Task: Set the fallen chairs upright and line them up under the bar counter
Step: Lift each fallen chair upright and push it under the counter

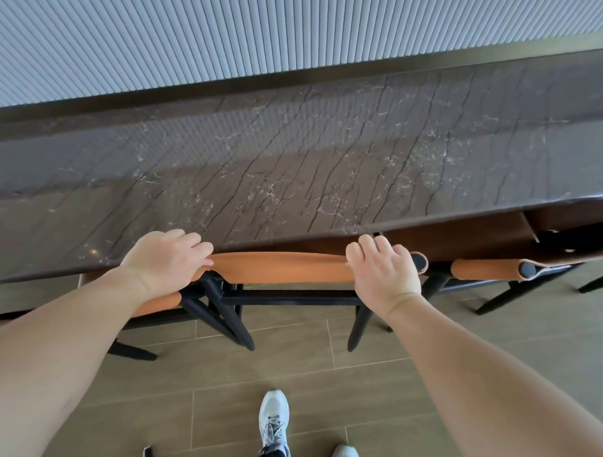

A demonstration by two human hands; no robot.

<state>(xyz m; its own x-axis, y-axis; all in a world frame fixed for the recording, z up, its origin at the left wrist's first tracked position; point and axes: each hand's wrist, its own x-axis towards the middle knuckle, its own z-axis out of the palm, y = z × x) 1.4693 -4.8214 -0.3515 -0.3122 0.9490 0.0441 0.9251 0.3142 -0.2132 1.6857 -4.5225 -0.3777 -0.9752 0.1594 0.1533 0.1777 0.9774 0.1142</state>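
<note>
A chair with an orange leather backrest (278, 267) and black legs stands upright, tucked under the dark marble bar counter (295, 166). My left hand (165, 257) grips the left end of its top rail, my right hand (382, 270) grips the right end. A second orange-backed chair (486, 269) stands to the right, also under the counter. A third chair's orange back (157, 303) shows at the left, partly hidden behind my left forearm.
A ribbed grey wall panel (231, 38) runs behind the counter. Brown floor tiles (288, 375) lie below. My two grey sneakers (274, 422) stand close behind the middle chair. Black chair legs (232, 323) splay outward over the floor.
</note>
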